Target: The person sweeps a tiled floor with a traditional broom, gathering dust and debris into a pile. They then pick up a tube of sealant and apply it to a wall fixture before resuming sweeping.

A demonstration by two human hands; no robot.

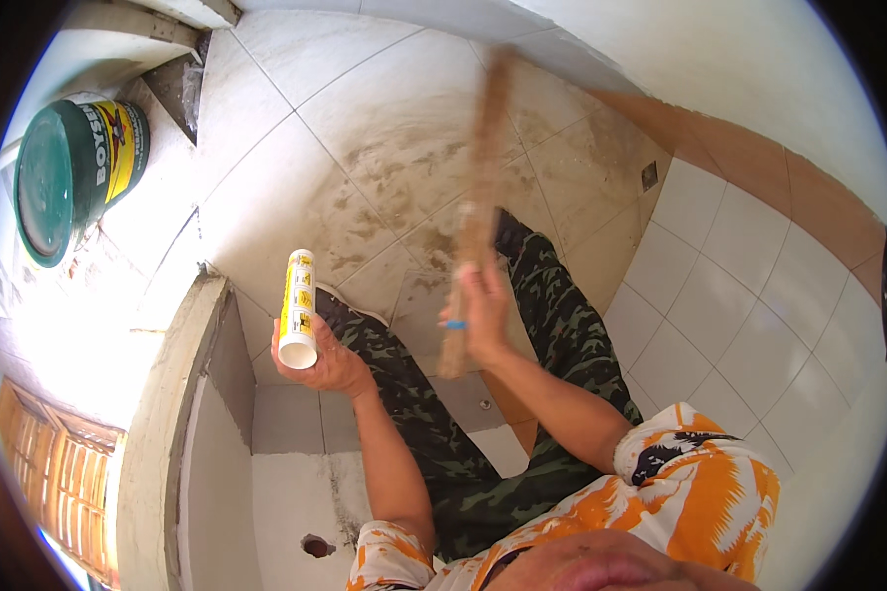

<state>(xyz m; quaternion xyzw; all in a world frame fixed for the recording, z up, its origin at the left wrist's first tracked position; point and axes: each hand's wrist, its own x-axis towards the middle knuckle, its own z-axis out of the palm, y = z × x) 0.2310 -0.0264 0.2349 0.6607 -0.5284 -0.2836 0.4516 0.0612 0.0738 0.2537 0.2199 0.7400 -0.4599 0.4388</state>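
My left hand [335, 361] is wrapped round a white sealant cartridge [299, 305] with a yellow printed label. The hollow rear end of the cartridge faces me. In my right hand [489, 313] is a long wooden stick [482, 158], held near its lower end and pointing away over the floor. Motion blurs the stick, mostly toward its far end. A small blue band [453, 325] shows by my fingers on the stick; whether it belongs to the stick or a finger, I cannot tell. Stick and cartridge are apart.
Dirt smears the tiled floor [355, 148] between and beyond my feet. A green bucket [44, 182] stands at far left, past a low concrete wall [182, 394]. White wall tiles [729, 286] rise at right, near a small floor drain [649, 175]. A round hole [317, 547] opens below left.
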